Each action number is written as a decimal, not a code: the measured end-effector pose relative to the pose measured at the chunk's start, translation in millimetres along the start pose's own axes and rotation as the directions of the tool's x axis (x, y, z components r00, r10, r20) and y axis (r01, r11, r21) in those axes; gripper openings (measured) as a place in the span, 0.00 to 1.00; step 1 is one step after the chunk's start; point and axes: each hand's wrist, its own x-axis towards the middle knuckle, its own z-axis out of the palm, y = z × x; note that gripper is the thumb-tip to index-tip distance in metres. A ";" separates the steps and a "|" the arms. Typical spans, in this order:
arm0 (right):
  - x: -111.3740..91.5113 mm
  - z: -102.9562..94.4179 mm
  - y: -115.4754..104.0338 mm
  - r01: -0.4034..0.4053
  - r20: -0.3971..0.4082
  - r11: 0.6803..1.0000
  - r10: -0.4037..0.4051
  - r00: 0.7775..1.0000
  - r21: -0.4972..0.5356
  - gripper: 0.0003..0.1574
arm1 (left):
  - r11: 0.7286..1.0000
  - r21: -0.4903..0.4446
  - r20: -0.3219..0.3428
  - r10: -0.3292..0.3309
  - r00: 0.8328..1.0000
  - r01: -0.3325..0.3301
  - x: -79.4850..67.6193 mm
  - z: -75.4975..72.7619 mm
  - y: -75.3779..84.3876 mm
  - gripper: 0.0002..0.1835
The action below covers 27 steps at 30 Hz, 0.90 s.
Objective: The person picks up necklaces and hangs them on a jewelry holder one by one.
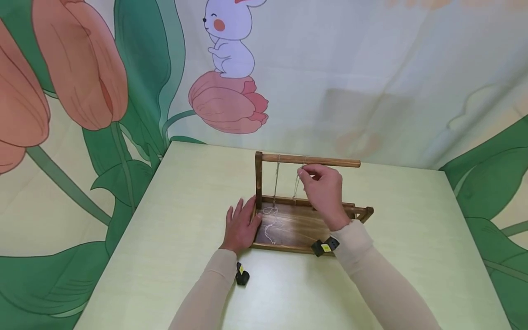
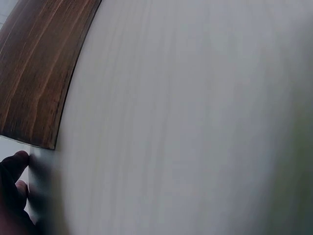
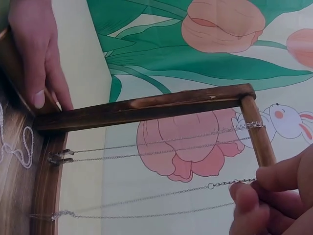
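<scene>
A brown wooden jewelry stand has a shallow tray below and a horizontal rod above. My right hand is just under the rod, pinching a thin chain necklace between thumb and fingers near a small ring. Lower down, that necklace runs to the tray's back edge. To its left, another chain necklace is looped round the rod, a small pendant at its lower end. My left hand rests against the tray's left side, fingers extended outside, thumb at the rim.
A loose pale chain lies in a tangle on the tray's left part. At the right, a shorter wooden arm rises by the tray. The light table meets a printed curtain behind.
</scene>
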 end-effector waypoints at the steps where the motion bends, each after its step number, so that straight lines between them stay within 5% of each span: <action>1: -0.6 0.4 -1.0 0.008 -0.008 1.000 -0.008 1.000 -0.001 0.11 | 1.000 0.001 -0.003 0.004 1.000 -0.004 -0.1 0.2 -0.2 0.33; 14: -7.1 0.7 -5.8 0.086 -0.116 0.992 -0.075 0.990 0.089 0.10 | 1.000 -0.005 -0.025 0.028 0.999 -0.028 -1.5 0.5 -3.7 0.33; 21: -11.5 -2.0 -4.5 0.081 -0.112 0.988 -0.066 0.991 0.131 0.08 | 1.000 -0.010 -0.015 0.017 1.000 -0.018 -0.6 -0.3 -3.1 0.33; 27: -8.5 -2.7 -2.1 -0.014 -0.026 0.996 0.016 1.000 0.090 0.11 | 1.000 -0.005 -0.012 0.016 1.000 -0.016 -1.3 -1.3 -2.6 0.33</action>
